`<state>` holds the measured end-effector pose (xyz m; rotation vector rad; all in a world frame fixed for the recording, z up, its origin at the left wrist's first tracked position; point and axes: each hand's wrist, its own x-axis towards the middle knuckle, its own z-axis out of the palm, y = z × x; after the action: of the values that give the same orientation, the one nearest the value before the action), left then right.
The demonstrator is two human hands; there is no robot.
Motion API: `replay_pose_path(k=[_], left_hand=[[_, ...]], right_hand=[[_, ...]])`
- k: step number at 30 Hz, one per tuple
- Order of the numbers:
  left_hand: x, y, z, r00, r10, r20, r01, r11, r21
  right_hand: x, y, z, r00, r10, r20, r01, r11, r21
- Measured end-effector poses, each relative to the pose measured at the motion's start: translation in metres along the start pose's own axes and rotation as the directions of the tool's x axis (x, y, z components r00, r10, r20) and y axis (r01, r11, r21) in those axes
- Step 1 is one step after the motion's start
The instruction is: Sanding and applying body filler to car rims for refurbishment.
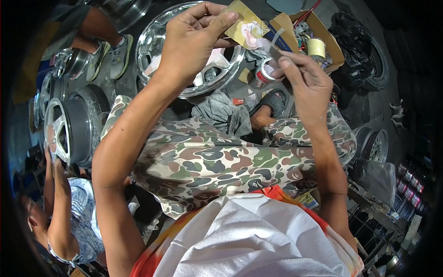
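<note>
My left hand (190,45) is raised, its thumb and fingers pinching a tan-yellow card (236,28). A smear of pale pink and white putty (251,33) lies on the card. In my right hand (308,82) is a small putty knife (274,51), gripped between thumb and fingers, with its blade close to the putty; motion blurs the tip, so contact is unclear. Behind and below my left hand lies a shiny spoked wheel rim (145,51). A small red and white can (265,77) stands below the card, near my right fingertips.
An open cardboard box (336,44) at the far right holds a yellow roll (316,48) and tools. Beside it are a black plastic bag (351,46) and a tire (379,74). A grey rag (221,111) lies before my legs. At left, another person's hands touch a wheel (59,131).
</note>
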<state>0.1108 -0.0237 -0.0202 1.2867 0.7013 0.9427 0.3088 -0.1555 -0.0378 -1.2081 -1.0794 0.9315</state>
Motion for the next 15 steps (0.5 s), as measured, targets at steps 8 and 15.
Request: replay_pose_path(k=[8, 15], left_hand=[[-0.003, 0.005, 0.009, 0.997, -0.074, -0.028, 0.075, 0.996, 0.048], [-0.004, 0.009, 0.012, 0.993, -0.117, 0.003, 0.117, 0.993, 0.011]], right_hand=[[0.008, -0.004, -0.002, 0.961, -0.274, 0.027, 0.269, 0.914, -0.305], [0.010, -0.006, 0.001, 0.950, -0.307, 0.058, 0.308, 0.893, -0.328]])
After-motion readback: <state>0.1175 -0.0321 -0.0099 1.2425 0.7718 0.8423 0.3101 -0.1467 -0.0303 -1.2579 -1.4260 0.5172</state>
